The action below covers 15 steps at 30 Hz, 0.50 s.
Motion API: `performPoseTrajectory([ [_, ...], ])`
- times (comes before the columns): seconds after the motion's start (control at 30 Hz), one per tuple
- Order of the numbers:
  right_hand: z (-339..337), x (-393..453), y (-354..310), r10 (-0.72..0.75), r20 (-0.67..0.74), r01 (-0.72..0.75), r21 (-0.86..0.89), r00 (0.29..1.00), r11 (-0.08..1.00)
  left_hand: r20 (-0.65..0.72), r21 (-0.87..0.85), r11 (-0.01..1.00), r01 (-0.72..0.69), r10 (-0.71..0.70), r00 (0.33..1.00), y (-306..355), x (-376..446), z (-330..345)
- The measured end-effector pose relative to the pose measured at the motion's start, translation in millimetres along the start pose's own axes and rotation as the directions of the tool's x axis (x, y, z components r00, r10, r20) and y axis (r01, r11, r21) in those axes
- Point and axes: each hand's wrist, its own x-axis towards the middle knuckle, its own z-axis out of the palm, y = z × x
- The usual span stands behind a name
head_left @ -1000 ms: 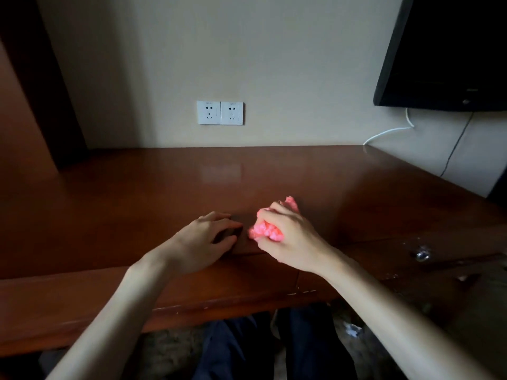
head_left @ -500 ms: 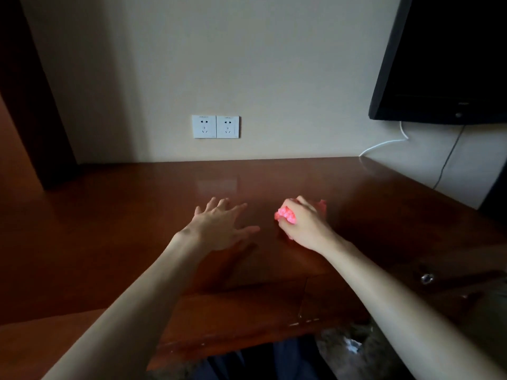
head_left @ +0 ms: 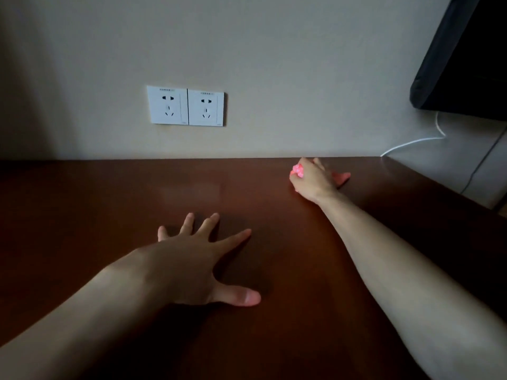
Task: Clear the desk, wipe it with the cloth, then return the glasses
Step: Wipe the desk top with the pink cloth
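My right hand (head_left: 311, 179) grips a bunched pink cloth (head_left: 298, 169) and presses it on the brown wooden desk (head_left: 109, 204) close to the back edge, right of centre. A corner of the cloth sticks out to the right of the hand. My left hand (head_left: 192, 259) lies flat on the desk in the middle, fingers spread, holding nothing. No glasses are in view.
A beige wall with two white sockets (head_left: 186, 106) stands behind the desk. A black screen (head_left: 466, 56) hangs at the upper right, with a white cable (head_left: 411, 142) and a dark cable (head_left: 482, 160) running down past the desk's right end.
My right hand has pushed the cloth from the near middle of the desk away to the far right. My left hand has spread flat, and my head has leaned in over the desk.
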Motion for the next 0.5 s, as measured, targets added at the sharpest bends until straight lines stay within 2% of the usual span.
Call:
performPoseTrajectory([
  [0.1, 11, 18, -22, 0.009, 0.035, -0.007, -0.047, 0.999, 0.999, -0.020, -0.018, 1.000, 0.005, -0.006, 1.000, -1, 1, 1],
  [0.2, 5, -8, -37, -0.088, 0.075, 0.090, -0.024, 0.993, 0.996, -0.026, -0.009, 1.000, 0.013, -0.014, 1.000, 2, -2, -2],
  [0.37, -28, -122, -52, -0.300, 0.032, 0.295, 0.103, 0.953, 0.950, -0.119, -0.063, 0.998, 0.020, -0.027, 0.993, 6, -14, 2],
  [0.5, -56, -217, -81, -0.408, 0.037, 0.399, 0.148, 0.912, 0.905, -0.184, -0.087, 0.991, 0.103, -0.117, 0.976, 19, -51, 11],
])
